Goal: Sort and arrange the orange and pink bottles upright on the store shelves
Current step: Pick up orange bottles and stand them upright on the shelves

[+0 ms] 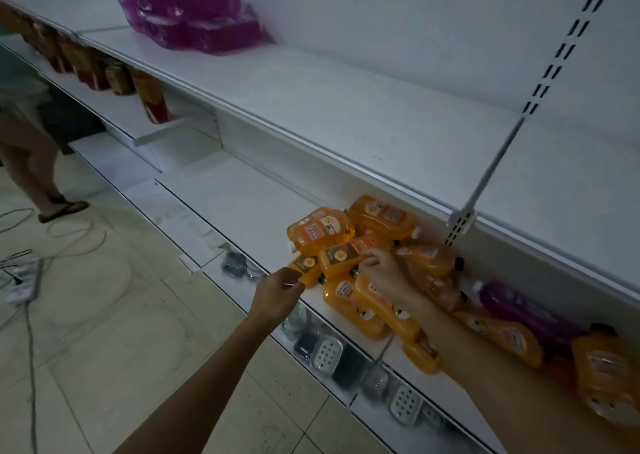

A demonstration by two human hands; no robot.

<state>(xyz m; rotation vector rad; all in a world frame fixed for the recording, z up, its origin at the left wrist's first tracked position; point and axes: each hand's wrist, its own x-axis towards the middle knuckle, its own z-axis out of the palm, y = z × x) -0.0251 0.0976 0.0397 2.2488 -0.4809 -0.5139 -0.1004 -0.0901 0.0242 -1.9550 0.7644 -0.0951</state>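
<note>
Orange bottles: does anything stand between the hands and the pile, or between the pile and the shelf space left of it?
Nothing visible. The right hand pinches the top bottle, the left hand meets the edge bottle, and the shelf left of them shows no obstacle.

The left hand (277,292) shows only its back. Its curled fingers are out of sight, so whether it grips the small bottle (306,267) at its 1 o'clock cannot be told. The right hand (381,273) covers the 3 o'clock end of the brown-labelled bottle (341,255) it pinches, and its forearm hides bottles lower in the orange pile (381,216). A pink bottle (512,301) at the pile's 4 o'clock lies half buried. The frame's 3 o'clock edge cuts an orange bottle (606,367). The 12 o'clock edge cuts the pink packs (194,17), and the 9 o'clock edge cuts a person's legs (34,169).
</note>
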